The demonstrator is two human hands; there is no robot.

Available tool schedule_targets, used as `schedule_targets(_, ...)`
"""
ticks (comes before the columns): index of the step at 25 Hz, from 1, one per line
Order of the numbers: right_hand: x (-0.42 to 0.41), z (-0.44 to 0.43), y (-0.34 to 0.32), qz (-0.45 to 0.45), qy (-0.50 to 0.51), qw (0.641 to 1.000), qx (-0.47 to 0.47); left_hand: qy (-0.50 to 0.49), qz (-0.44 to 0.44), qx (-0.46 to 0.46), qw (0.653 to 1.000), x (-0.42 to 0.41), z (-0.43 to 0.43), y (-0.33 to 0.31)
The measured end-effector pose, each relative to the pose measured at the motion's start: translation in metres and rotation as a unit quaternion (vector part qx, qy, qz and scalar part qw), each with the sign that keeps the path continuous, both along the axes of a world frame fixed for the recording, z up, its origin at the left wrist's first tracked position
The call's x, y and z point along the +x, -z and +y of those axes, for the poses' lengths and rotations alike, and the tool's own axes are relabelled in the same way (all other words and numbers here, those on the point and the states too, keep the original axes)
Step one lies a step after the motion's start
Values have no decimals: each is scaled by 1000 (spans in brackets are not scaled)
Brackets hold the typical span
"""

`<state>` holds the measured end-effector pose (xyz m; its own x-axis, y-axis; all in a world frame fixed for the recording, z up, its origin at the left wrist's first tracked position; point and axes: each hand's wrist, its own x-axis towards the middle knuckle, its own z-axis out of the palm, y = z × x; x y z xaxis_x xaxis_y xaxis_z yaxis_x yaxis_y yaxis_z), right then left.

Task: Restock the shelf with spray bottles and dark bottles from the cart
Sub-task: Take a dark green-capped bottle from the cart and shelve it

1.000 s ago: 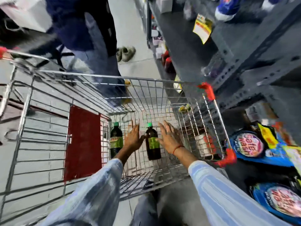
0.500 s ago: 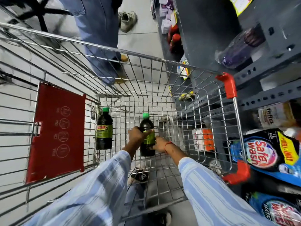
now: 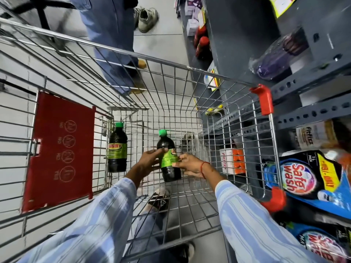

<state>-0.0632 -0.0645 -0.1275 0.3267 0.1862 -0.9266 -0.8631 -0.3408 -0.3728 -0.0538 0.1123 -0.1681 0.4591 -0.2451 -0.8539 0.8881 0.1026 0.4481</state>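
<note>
Two dark bottles with green caps and green labels stand in the wire cart [image 3: 190, 88]. One dark bottle [image 3: 117, 149] stands upright at the cart's left wall. The other dark bottle [image 3: 169, 164] is near the cart's middle, slightly tilted, and both my hands grip it. My left hand [image 3: 149, 161] wraps its left side at the shoulder. My right hand [image 3: 190, 164] holds the label from the right. The grey metal shelf [image 3: 313, 111] runs along the cart's right side. No spray bottle shows in the cart.
A red plastic flap [image 3: 58, 149] hangs on the cart's left side. Another person's legs [image 3: 114, 44] stand beyond the cart's far end, with shoes [image 3: 147, 19] on the floor. Blue detergent pouches [image 3: 311, 177] and a wrapped purple bottle [image 3: 279, 57] lie on the shelf.
My open hands came in from both sides of the middle dark bottle and closed on it. My view moved closer over the cart.
</note>
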Motion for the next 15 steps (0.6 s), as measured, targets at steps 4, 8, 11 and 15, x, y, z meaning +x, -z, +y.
schedule_targets(4, -2, -3, -13, 42, 4, 998, 51, -24, 20, -64, 997, 6, -3, -16)
schedule_targets(8, -12, -8, -46, -61, 87, 994, 15, 61, -46, -116, 990, 23, -18, -67)
schedule_targets(11, -24, -22, -83, -176, 100, 976, -84, 119, -102, -117, 981, 30, -35, -112)
schedule_targets(15, -50, -49, -150, -293, 240, 920, -102, 162, -168, -149, 961, 30, -73, -184)
